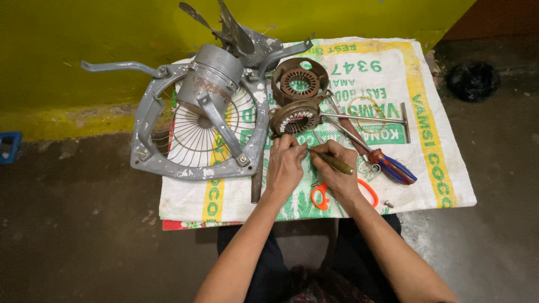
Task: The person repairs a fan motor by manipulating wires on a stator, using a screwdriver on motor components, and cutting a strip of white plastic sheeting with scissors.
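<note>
**Both hands close on the stator, tool tip at its rim**

Head view: I am looking straight down onto a white woven sack spread as a work mat over the floor, likely to keep small parts from being lost. My left hand lies flat-ish on the sack, its fingers held together and curled forward so the fingertips touch the near rim of the lower stator, which I read as steadying it. My right hand pinches a thin brown-handled tool like a pen, thumb and forefinger closed around the shaft, the tip aimed left toward my left fingertips. That grip suits fine, controlled work at the slots.

A second stator ring sits just behind the first. The grey exhaust fan frame with its motor housing lies to the left, blades up against the yellow wall. A red-and-blue screwdriver and a T-handled rod wait to the right; orange scissors lie partly under my right wrist.
</note>
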